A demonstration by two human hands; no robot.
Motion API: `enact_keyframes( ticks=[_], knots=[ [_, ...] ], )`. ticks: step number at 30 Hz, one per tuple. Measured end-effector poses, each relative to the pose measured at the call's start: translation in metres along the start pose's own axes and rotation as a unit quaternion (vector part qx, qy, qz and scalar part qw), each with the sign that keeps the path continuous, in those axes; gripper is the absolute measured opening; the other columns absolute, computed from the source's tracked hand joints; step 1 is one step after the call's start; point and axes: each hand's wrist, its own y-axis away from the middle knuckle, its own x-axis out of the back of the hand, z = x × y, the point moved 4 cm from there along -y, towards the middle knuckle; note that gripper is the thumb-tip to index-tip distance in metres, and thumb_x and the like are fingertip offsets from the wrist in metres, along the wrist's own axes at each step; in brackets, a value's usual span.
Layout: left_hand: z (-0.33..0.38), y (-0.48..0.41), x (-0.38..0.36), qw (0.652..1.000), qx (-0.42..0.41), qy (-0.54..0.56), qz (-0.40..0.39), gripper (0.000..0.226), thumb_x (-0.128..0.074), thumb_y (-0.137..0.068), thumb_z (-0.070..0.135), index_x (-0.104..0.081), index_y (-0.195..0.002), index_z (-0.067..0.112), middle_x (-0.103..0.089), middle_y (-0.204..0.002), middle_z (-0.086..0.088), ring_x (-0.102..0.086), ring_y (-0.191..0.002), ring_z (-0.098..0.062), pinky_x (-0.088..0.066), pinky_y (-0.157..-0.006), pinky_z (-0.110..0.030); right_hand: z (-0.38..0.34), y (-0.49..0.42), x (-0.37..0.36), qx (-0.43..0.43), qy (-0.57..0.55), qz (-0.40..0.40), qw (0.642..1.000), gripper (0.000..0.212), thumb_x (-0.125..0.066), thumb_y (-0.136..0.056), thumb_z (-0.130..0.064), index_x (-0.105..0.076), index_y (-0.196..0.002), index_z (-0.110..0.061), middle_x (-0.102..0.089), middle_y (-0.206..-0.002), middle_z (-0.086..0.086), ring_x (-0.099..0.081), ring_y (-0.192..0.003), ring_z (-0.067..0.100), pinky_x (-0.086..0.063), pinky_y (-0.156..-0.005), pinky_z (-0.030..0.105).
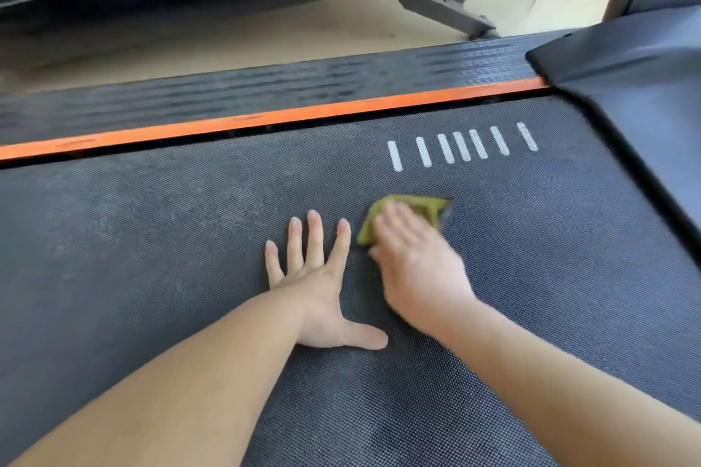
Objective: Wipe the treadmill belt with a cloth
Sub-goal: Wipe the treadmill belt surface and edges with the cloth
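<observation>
Head, R hand [413, 262] on cloth [419, 207], L hand [315, 277] beside, orange rail [265, 117] beyond

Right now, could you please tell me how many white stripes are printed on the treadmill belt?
7 white stripes, all in one row on the belt near the orange strip, beyond the cloth under the right hand. None seems hidden.

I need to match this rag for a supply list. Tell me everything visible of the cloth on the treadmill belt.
The cloth is olive-green, soft-looking fabric, folded or bunched, with a darker edge at its right corner. It lies on the dark textured belt, on the near side of the white stripes. The right hand presses on it with flat fingers, covering its near part; blur hides the weave. The left hand rests beside it, not touching.
</observation>
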Motion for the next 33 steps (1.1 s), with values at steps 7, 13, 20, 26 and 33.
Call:
enact_keyframes(
  ticks=[7, 13, 20, 26, 33],
  knots=[
    [0.0, 0.001, 0.002, 1.0, -0.007, -0.001, -0.01, 0.158, -0.062, -0.046, 0.098, 0.054, -0.134, 0.036, 0.066, -0.136, -0.006, 0.061, -0.125, -0.03, 0.023, -0.113, -0.067, 0.088, -0.024, 0.017, -0.043, 0.011, -0.021, 0.999, 0.061, -0.024, -0.102, -0.06, -0.037, -0.151, -0.027, -0.026, -0.165, 0.003, -0.023, -0.153, 0.027, -0.022, -0.124, 0.045],
    [0.0, 0.002, 0.002, 1.0, -0.002, 0.002, -0.013, 0.158, -0.061, -0.046, 0.098, 0.056, -0.131, 0.037, 0.068, -0.133, -0.005, 0.062, -0.124, -0.03, 0.023, -0.113, -0.066, 0.033, 0.001, 0.008, 0.071, 0.02, -0.017, 0.997, 0.059, -0.028, -0.103, -0.048, -0.049, -0.145, -0.011, -0.041, -0.159, 0.008, -0.034, -0.148, 0.03, -0.032, -0.119, 0.047],
    [0.0, 0.003, 0.002, 1.0, -0.004, 0.005, -0.018, 0.158, -0.062, -0.045, 0.098, 0.055, -0.133, 0.037, 0.067, -0.134, -0.004, 0.061, -0.124, -0.029, 0.024, -0.113, -0.066, 0.112, -0.008, 0.029, -0.159, -0.005, -0.026, 0.987, 0.058, -0.028, -0.106, -0.046, -0.033, -0.156, -0.016, -0.023, -0.167, 0.007, -0.02, -0.154, 0.026, -0.017, -0.126, 0.042],
    [0.001, 0.003, 0.002, 1.0, -0.001, 0.005, -0.014, 0.158, -0.062, -0.046, 0.098, 0.054, -0.134, 0.036, 0.067, -0.134, -0.006, 0.061, -0.125, -0.03, 0.022, -0.113, -0.066, 0.01, 0.018, 0.008, 0.02, 0.004, -0.005, 1.0, 0.056, -0.03, -0.102, -0.045, -0.051, -0.142, -0.012, -0.046, -0.155, 0.009, -0.039, -0.145, 0.029, -0.034, -0.118, 0.046],
    [0.0, 0.003, 0.003, 1.0, -0.008, 0.005, -0.019, 0.158, -0.062, -0.046, 0.098, 0.054, -0.134, 0.037, 0.066, -0.136, -0.005, 0.061, -0.124, -0.03, 0.023, -0.113, -0.067, 0.121, -0.001, 0.03, -0.251, -0.002, 0.006, 0.968, 0.058, -0.02, -0.103, -0.053, -0.036, -0.149, -0.022, -0.028, -0.164, 0.008, -0.025, -0.151, 0.031, -0.022, -0.123, 0.049]
  ],
)
